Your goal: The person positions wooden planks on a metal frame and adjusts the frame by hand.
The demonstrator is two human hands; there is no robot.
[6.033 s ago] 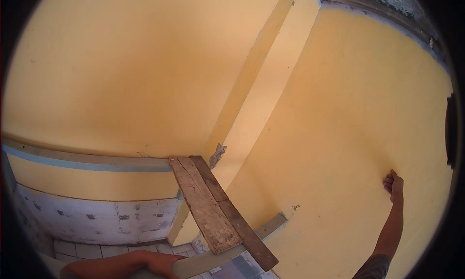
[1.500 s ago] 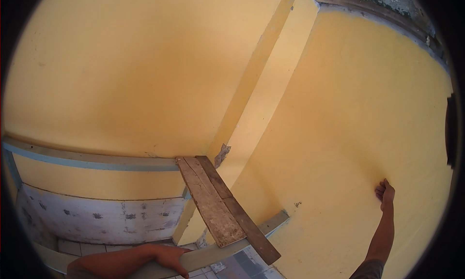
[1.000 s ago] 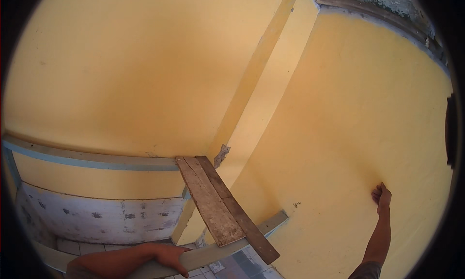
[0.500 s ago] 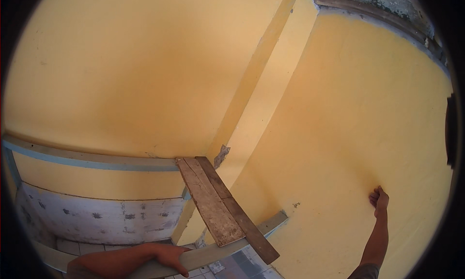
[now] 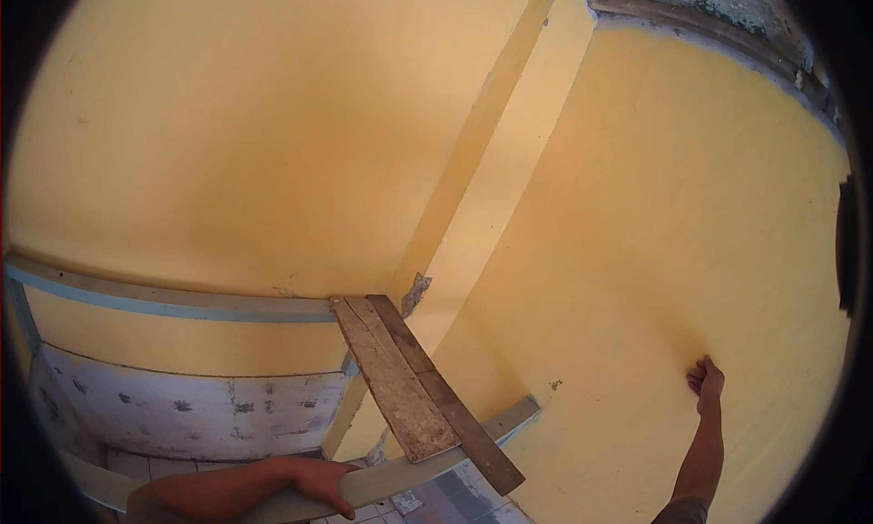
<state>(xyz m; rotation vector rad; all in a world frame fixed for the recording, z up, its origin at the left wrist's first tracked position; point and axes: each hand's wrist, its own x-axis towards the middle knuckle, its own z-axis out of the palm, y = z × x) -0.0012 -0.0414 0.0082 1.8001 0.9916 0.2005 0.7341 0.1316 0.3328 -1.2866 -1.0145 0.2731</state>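
Observation:
My left hand (image 5: 323, 484) rests over the near grey wooden beam (image 5: 382, 484), its thumb bent down the near side and its fingers on top, gripping it. My right hand (image 5: 706, 384) is raised at the right, close to the yellow wall (image 5: 618, 251), with the fingers curled in. Whatever it may hold is hidden by the fingers. Two brown wooden planks, a wide worn one (image 5: 400, 378) and a narrow darker one (image 5: 446, 392), lie side by side across the near beam and the far beam (image 5: 182, 303), just right of my left hand.
A yellow pillar (image 5: 496, 151) with a chipped patch (image 5: 416, 292) stands in the corner. Below the far beam is a stained whitish lower wall (image 5: 200, 406). Floor tiles (image 5: 455, 497) show far below. Along the top right runs a dark ledge (image 5: 691, 19) under rough, peeling plaster.
My right hand has shifted slightly left and down along the wall. The left hand stays on the beam, and the planks have not moved.

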